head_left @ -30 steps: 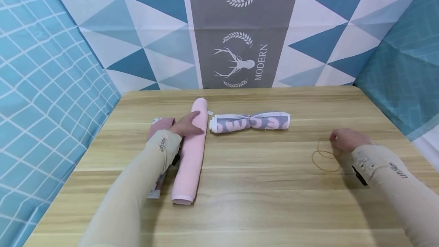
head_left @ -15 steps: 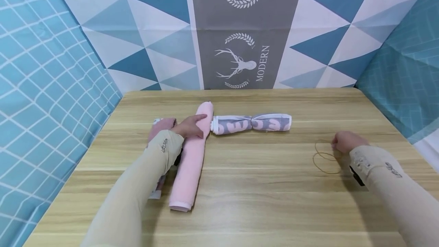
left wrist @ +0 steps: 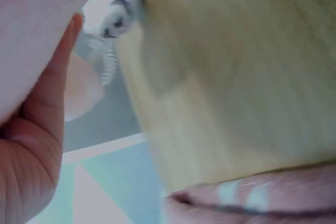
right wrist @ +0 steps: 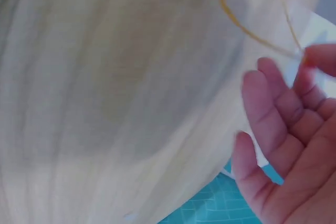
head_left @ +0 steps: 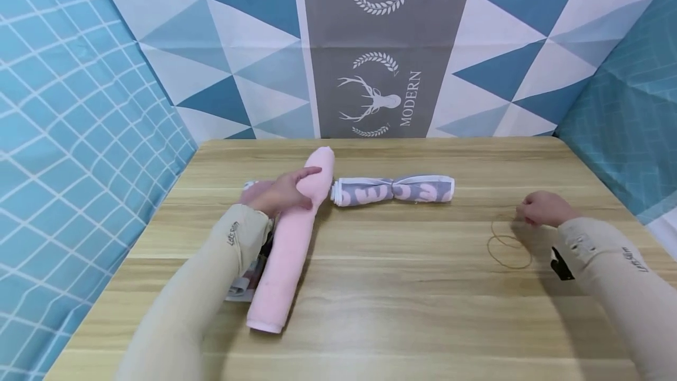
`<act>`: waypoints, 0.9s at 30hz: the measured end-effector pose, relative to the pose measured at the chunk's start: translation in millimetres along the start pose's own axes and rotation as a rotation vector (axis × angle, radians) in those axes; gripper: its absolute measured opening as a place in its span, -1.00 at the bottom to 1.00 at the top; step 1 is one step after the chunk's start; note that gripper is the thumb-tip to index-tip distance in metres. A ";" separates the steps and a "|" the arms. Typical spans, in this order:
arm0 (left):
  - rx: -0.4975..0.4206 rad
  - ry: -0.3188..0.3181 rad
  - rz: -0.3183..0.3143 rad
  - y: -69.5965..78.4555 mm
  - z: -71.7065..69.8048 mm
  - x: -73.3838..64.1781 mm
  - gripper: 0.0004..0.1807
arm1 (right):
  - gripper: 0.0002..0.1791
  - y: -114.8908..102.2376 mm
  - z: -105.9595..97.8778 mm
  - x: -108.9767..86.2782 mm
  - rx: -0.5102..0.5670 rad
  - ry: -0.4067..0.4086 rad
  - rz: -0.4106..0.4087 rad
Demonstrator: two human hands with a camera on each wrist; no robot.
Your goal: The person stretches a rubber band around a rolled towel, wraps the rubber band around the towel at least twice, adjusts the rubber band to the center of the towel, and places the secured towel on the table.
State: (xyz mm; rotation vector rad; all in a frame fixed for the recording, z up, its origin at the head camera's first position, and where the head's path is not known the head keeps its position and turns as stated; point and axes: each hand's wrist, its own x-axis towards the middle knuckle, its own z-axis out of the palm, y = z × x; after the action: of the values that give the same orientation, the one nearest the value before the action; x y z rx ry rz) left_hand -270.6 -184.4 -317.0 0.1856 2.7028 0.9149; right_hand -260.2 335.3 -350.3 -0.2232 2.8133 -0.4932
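Note:
My left hand (head_left: 285,193) grips a pale pink rolled towel (head_left: 285,263) around its far half, thumb on the near side. The roll slants from back right to front left and dents where I hold it. In the left wrist view, the pink towel (left wrist: 37,30) fills the upper left, above the table. My right hand (head_left: 545,209) hovers at the table's right side, pinching a thin yellow rubber band (right wrist: 231,17) between thumb and index finger, the other fingers loosely bent. The band hangs in twisted loops to the left of the hand.
A grey and pink rolled towel (head_left: 365,191), cinched at its middle, lies crosswise behind, its left end close to the pink roll. A darker pink towel (left wrist: 294,190) lies left, partly hidden by my left arm in the head view. Patterned cloth (head_left: 275,75) hangs behind the table.
My left hand has swung the pink towel's near end left and toward me, while its far end has shifted right. My right hand still holds the rubber band in about the same place.

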 end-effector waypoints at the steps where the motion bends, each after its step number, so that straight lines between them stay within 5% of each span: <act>1: -0.009 0.017 0.016 3.4 -2.3 -3.9 -0.13 | -0.69 -1.2 -3.1 -1.4 0.027 0.015 0.003; 6: -0.244 0.014 0.243 21.0 -6.6 -15.4 -0.16 | -0.68 -11.2 -18.8 -8.3 0.131 0.056 0.022; 14: -0.200 0.018 0.486 48.9 1.2 -37.4 -0.21 | -0.71 -32.4 -33.2 -18.8 0.185 0.102 -0.005; 19: -0.163 0.065 0.674 65.2 6.5 -52.6 -0.24 | -0.68 -48.5 -45.2 -25.7 0.312 0.168 -0.028; 27: -0.177 0.059 0.808 81.6 15.6 -61.6 -0.28 | -0.68 -81.3 -66.9 -33.4 0.395 0.186 -0.090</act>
State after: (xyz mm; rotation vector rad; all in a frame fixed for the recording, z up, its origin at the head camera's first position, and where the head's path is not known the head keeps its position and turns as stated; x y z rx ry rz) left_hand -204.7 -123.8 -265.4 1.2857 2.5666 1.3568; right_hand -239.9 287.1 -253.0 -0.2304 2.8108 -1.1253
